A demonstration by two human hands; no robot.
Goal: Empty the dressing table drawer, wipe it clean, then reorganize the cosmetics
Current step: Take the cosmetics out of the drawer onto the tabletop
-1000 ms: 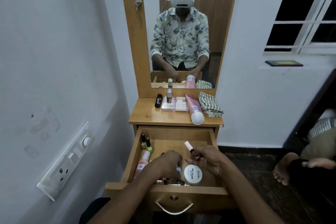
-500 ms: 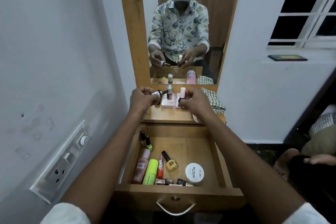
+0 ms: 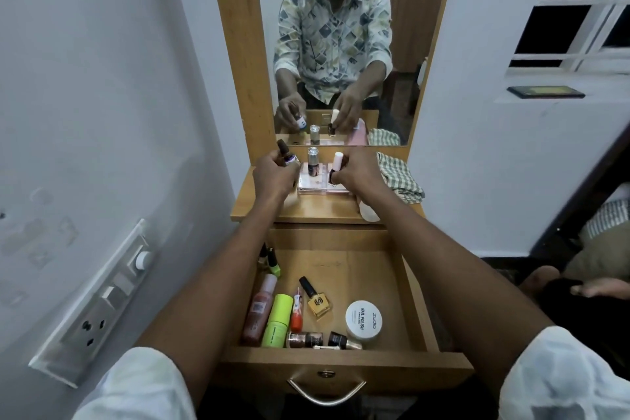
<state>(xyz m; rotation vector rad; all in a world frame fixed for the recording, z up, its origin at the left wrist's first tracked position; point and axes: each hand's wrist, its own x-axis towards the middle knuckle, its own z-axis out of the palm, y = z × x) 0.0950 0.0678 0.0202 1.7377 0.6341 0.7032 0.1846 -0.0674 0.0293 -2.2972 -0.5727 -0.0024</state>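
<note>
At the centre of the frame, above the open drawer (image 3: 414,303), your two hands reach over the dressing table top (image 3: 320,210) in front of the mirror (image 3: 344,44). Your left hand (image 3: 272,174) is closed around a small dark-capped bottle (image 3: 285,153), held tilted with its cap pointing to the upper left, clear of the tabletop. Your right hand (image 3: 356,172) is closed on a pale-capped polish bottle (image 3: 335,167), which stands upright on the flat pink palette (image 3: 322,185) lying on the table. Between your hands, also on the palette, stands a silver-capped bottle (image 3: 312,164) that neither hand touches. To the right of your right hand lies a folded checked cloth (image 3: 400,177), and a white-capped tube (image 3: 370,213) shows partly under your right forearm at the table's front edge. The drawer sits lower in the frame, below both hands and between your forearms, and most of the cosmetics are in it: a pink bottle (image 3: 259,307) and a lime green tube (image 3: 278,320) along its left side, a small orange bottle (image 3: 297,315) next to them, a yellow nail polish (image 3: 315,300) lying tilted near the middle, a white round jar (image 3: 363,319) to the lower right, and two dark bottles (image 3: 320,339) lying against the front wall. Two more small bottles (image 3: 271,261) stand in the drawer's upper left corner, beside your left forearm.
</note>
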